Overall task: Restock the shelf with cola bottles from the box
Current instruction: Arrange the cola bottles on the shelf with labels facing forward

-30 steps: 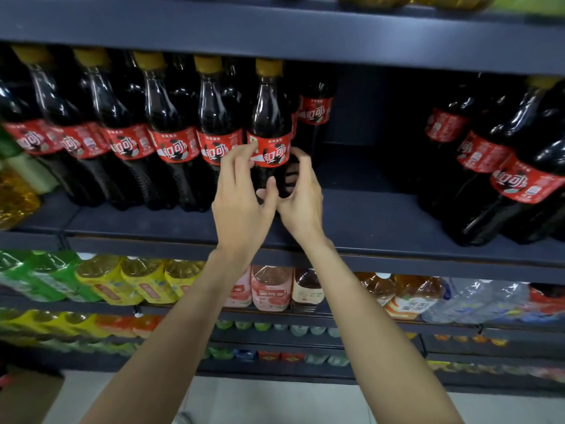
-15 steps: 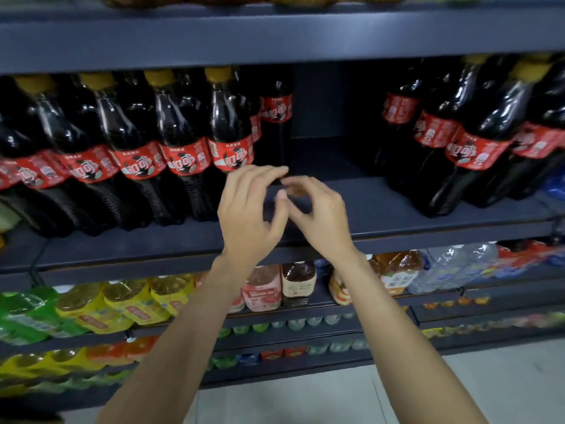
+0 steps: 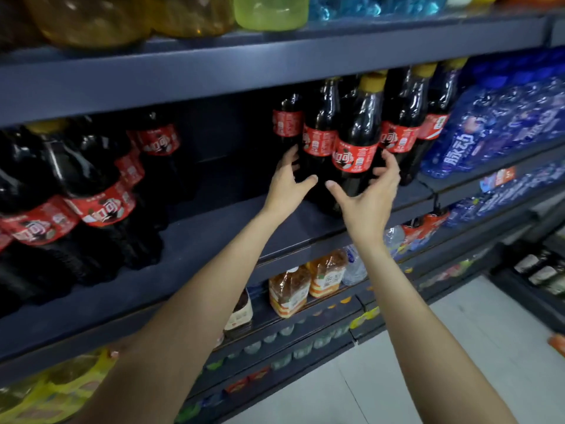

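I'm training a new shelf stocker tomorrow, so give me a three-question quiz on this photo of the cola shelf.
1. True or false: the left hand reaches toward the right-hand group of dark plastic cola bottles with red labels.
2. What lies between the two cola groups on the dark blue metal shelf? A) a bare gap B) a box
3. Fill in: the front bottle's cap is ____.

Key: 1 true; 2 A; 3 yellow. The right hand has no grip yet.
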`<state>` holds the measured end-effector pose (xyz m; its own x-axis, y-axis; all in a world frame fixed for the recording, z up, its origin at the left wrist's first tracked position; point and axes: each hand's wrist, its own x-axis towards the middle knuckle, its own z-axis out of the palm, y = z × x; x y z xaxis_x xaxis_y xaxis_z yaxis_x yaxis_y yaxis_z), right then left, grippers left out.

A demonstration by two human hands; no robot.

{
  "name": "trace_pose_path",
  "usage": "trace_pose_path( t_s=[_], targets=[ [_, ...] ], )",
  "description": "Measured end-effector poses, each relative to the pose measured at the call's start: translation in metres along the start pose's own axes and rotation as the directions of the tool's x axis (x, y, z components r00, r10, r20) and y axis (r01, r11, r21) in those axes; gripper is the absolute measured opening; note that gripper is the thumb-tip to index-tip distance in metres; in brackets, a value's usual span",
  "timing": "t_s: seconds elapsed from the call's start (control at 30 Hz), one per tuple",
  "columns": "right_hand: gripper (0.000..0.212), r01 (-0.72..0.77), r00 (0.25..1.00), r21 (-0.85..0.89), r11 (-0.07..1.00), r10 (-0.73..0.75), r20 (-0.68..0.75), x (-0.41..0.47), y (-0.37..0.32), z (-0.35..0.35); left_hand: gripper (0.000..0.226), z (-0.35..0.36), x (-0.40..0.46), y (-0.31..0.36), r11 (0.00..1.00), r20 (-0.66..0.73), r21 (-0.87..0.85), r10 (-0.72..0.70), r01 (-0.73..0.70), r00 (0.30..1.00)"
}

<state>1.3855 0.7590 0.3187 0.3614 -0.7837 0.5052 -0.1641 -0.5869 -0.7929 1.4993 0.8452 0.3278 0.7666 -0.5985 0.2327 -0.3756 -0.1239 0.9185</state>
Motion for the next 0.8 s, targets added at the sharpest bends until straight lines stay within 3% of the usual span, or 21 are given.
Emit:
trace_pose_path(
  t_s=[0.17,0.37,0.63,0.8],
  targets=[
    [0.094,-0.018,0.998,-0.032,0.999,0.020,0.059,0.012,-0.002,0.007,0.080,0.009,0.020,-0.005,0.998,0.045,0.031,0.054,-0.055,0.998],
    [0.083,0.020,0.991,0.038,0.999,-0.025,0.132,-0.005,-0.011,-0.013,0.081,-0.004,-0.019,-0.005,0.980,-0.250,0.193,0.092,-0.044,0.964],
    [0.086,0.057,0.946,0.168,0.984,-0.107,0.305,-0.035,-0.043,0.010,0.082,-0.068,-0.078,-0.017,0.945,-0.630,0.303,0.099,0.127,0.770],
    [0.085,0.064,0.916,0.260,0.964,-0.160,0.368,-0.048,-0.062,0.042,0.078,-0.098,-0.079,-0.018,0.897,-0.756,0.325,0.056,0.300,0.652]
  ],
)
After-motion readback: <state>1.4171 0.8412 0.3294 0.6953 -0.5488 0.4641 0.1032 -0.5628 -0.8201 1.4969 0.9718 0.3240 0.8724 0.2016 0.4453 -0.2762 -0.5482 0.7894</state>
